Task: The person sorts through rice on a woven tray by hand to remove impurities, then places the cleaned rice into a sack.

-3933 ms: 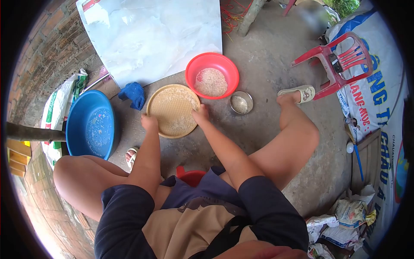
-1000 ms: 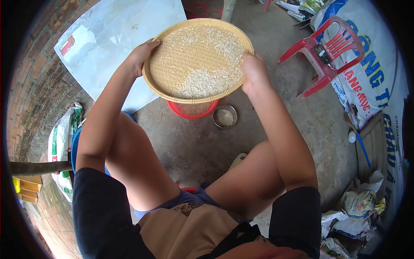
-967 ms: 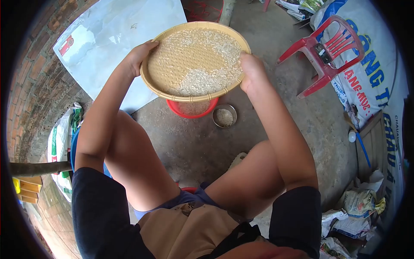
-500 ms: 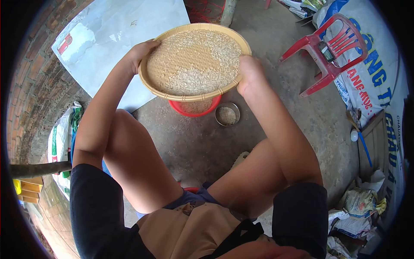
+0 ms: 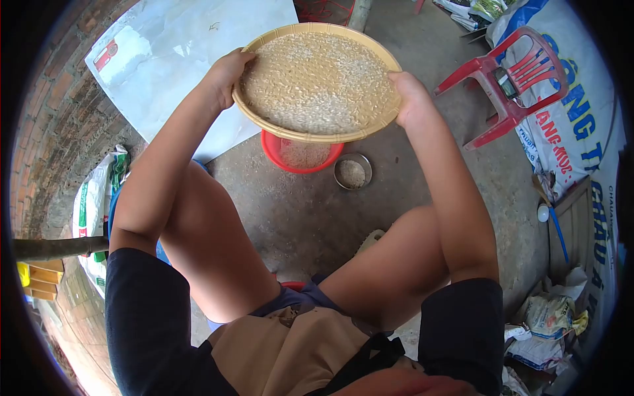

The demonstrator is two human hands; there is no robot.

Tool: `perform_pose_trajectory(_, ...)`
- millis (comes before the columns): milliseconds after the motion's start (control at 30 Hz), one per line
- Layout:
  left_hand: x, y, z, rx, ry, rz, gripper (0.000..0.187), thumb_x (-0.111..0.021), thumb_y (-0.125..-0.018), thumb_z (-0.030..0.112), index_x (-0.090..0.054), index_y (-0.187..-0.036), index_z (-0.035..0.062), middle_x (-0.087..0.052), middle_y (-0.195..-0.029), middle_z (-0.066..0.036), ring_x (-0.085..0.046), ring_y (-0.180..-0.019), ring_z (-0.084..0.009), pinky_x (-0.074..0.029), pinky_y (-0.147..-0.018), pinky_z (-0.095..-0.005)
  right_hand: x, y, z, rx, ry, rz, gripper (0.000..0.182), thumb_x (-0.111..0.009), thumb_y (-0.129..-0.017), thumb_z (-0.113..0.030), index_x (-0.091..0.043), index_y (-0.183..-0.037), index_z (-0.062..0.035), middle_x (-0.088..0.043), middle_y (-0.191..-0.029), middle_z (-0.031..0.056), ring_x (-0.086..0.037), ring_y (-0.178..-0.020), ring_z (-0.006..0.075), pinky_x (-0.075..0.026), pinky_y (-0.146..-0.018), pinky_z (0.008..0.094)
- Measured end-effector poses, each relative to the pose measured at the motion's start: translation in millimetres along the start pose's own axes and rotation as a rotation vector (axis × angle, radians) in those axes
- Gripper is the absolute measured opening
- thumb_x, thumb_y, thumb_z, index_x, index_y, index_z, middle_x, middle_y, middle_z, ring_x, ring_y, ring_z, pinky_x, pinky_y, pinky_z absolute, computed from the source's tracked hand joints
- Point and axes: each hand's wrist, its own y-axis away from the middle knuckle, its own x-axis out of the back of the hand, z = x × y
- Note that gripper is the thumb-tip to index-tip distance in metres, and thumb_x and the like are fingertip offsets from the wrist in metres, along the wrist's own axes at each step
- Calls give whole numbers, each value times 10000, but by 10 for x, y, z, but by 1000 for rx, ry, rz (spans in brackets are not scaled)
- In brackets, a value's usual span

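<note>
A round woven winnowing basket (image 5: 316, 138) is held up in front of me, with pale rice grains (image 5: 323, 112) scattered over its weave. My left hand (image 5: 230, 74) grips its left rim, thumb over the top. On the opposite side my right hand (image 5: 409, 96) holds the right rim the same way; the fingers of both hands are mostly hidden beneath. Below the basket's near edge stands a red plastic basin (image 5: 304, 166) containing grain, partly covered by the basket. Beside it on the floor is a round metal pan (image 5: 352, 171) with a little grain inside.
A small red plastic chair (image 5: 502, 86) with a dark device on its seat stands at the right, before large printed white sacks (image 5: 574, 112). A pale board (image 5: 178, 59) lies at the upper left near a brick wall (image 5: 53, 119). Crumpled bags (image 5: 551, 317) lie lower right.
Both hands have moved the winnowing basket slightly up and to the right in view. The grains have spread more widely over the weave, covering the bare patch in its middle.
</note>
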Motion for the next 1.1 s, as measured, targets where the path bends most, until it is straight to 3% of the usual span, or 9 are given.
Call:
perform_pose_trajectory(100, -128, 123, -10, -190, -25, 58, 300, -356, -934, 150, -412, -1172, -25, -565, -988, -158, -588, -849, -203, -529, -761, -336, 88, -80, -83, -95, 72, -108, 356, -352, -928, -194, -463, -1195, 14, -520, -1194, 198, -547, -1057, 291, -451, -890, 441)
perform_pose_trajectory(167, -24, 41, 46, -168, -50, 49, 305, -356, -930, 133, -398, -1187, -26, -566, -989, -159, -604, -827, -206, -546, -734, -333, 48, -73, 49, -30, -9, -18, 315, -389, -904, -139, -494, -1140, 42, -553, -1134, 202, -585, -990, 305, -485, -833, 441)
perform_pose_trajectory(267, 155, -68, 43, 63, 1, -195, 317, -381, -919, 119, -374, -1199, -30, -571, -982, -165, -633, -791, -214, -572, -683, -329, -132, 188, 247, 125, -69, 63, 314, -399, -899, -131, -489, -1145, 42, -556, -1126, 202, -586, -986, 305, -485, -833, 443)
perform_pose_trajectory(400, 55, 5, -39, 31, -4, -127, 309, -408, -910, 107, -390, -1184, -34, -575, -972, -173, -633, -797, -218, -572, -678, -332, 79, -64, 141, 10, -49, -43, 366, -356, -928, -189, -438, -1221, 14, -523, -1193, 193, -546, -1054, 297, -442, -902, 437)
perform_pose_trajectory(500, -66, 163, 73, -132, -41, -8, 307, -439, -892, 81, -406, -1172, -42, -578, -972, -184, -637, -804, -234, -576, -675, -331, 81, -51, 59, -66, 42, -76, 360, -356, -923, -170, -439, -1219, 18, -520, -1195, 194, -542, -1059, 295, -442, -902, 435)
perform_pose_trajectory(800, 175, 36, 83, 92, -16, -207, 417, -571, -841, 126, -417, -1201, -16, -587, -998, -167, -639, -829, -227, -563, -718, -321, -177, 240, 270, 67, -53, 38, 363, -378, -923, -172, -432, -1224, 23, -521, -1196, 189, -538, -1069, 284, -429, -921, 414)
perform_pose_trajectory(900, 39, 153, 109, -88, -101, -52, 404, -565, -833, 80, -408, -1185, -44, -583, -996, -208, -647, -825, -261, -577, -703, -362, -85, 99, 102, -36, -3, -41, 362, -389, -920, -171, -438, -1216, 33, -527, -1187, 188, -546, -1054, 280, -435, -910, 411)
perform_pose_trajectory(1000, 82, 99, 130, -159, -135, -37, 395, -548, -848, 93, -403, -1189, -43, -583, -998, -209, -648, -825, -263, -579, -698, -366, -92, 70, 126, 11, 10, -39, 355, -402, -916, -171, -453, -1200, 37, -536, -1173, 187, -553, -1041, 278, -445, -897, 404)
perform_pose_trajectory(1100, 230, -23, 114, -59, -19, -184, 403, -551, -849, 97, -397, -1193, -45, -583, -998, -206, -647, -831, -260, -579, -692, -358, -164, 239, 270, 194, 58, -18, 350, -413, -913, -175, -466, -1189, 35, -547, -1158, 185, -561, -1030, 280, -455, -886, 405)
